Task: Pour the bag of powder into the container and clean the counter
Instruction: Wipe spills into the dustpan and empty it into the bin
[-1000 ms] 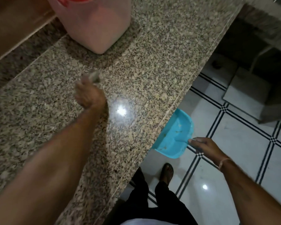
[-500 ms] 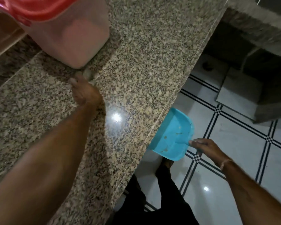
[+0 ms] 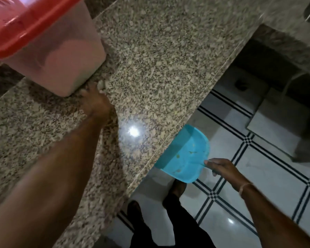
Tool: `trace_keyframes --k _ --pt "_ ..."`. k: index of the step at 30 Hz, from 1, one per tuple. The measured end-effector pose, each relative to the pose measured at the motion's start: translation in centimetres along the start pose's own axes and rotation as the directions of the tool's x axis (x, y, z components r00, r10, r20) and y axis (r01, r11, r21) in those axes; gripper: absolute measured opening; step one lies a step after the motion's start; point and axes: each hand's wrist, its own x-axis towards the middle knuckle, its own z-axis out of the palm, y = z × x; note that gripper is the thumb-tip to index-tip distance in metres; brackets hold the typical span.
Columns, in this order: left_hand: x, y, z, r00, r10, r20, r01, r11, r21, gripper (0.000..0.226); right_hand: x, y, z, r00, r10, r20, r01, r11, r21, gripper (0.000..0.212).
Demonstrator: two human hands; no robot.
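A translucent container with a red lid stands on the speckled granite counter at the upper left, pale powder inside. My left hand rests on the counter right at the container's near corner, closed on a small pale object that is blurred; I cannot tell what it is. My right hand grips the handle of a blue dustpan held just under the counter's front edge, with a few crumbs in it.
The counter edge runs diagonally from lower left to upper right. Beyond it lies a white tiled floor with dark line patterns. My legs in dark trousers stand below the edge. A second granite ledge sits at the upper right.
My left hand has slid along the counter toward the container's corner. The dustpan stays under the edge in my right hand. The view has shifted, so the container looks larger.
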Motion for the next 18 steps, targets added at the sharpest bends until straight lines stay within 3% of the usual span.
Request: trace_keyframes --k 2,4,6,9,11,14,16,18 --pt "-3.0 3.0 2.0 0.977 0.211 -0.026 -0.21 0.977 0.019 0.043 1.1 -0.3 -1.5 1.0 0.004 0.017 -0.004 1.0 0.001 0.027" --pt "-7.3 6.1 3.2 0.901 0.431 0.051 -0.43 0.902 -0.031 0.038 2.1 -0.8 -2.7 1.0 -0.002 0.024 0.002 1.0 -0.002 0.028" --pt "-10.2 8.6 3.0 0.811 0.568 0.139 -0.549 0.822 -0.152 0.033 2.9 -1.3 -3.9 0.999 -0.019 0.043 0.019 1.0 -0.014 0.039" --pt "-7.8 9.9 2.4 0.898 0.436 0.063 -0.416 0.886 -0.204 0.028 3.6 -1.7 -5.2 0.999 -0.015 0.035 0.016 1.0 -0.01 0.048" --pt "-3.6 8.9 2.6 0.967 0.25 -0.04 -0.254 0.957 -0.144 0.033 3.9 -1.9 -5.9 1.0 -0.006 0.03 0.006 1.0 0.003 0.04" --pt "0.2 8.4 3.5 0.993 0.095 -0.062 -0.096 0.995 -0.008 0.037 3.9 -2.4 -6.4 1.0 -0.006 0.028 0.005 1.0 0.015 0.026" --pt "-1.2 10.7 4.7 0.974 0.228 -0.013 -0.227 0.974 0.004 0.034 4.1 -2.6 -6.7 1.0 0.007 0.015 -0.007 1.0 0.024 0.027" --pt "-4.5 13.4 5.6 0.869 0.489 0.077 -0.48 0.871 -0.104 0.032 3.9 -3.3 -6.9 0.999 0.026 0.023 -0.027 0.998 0.05 0.019"
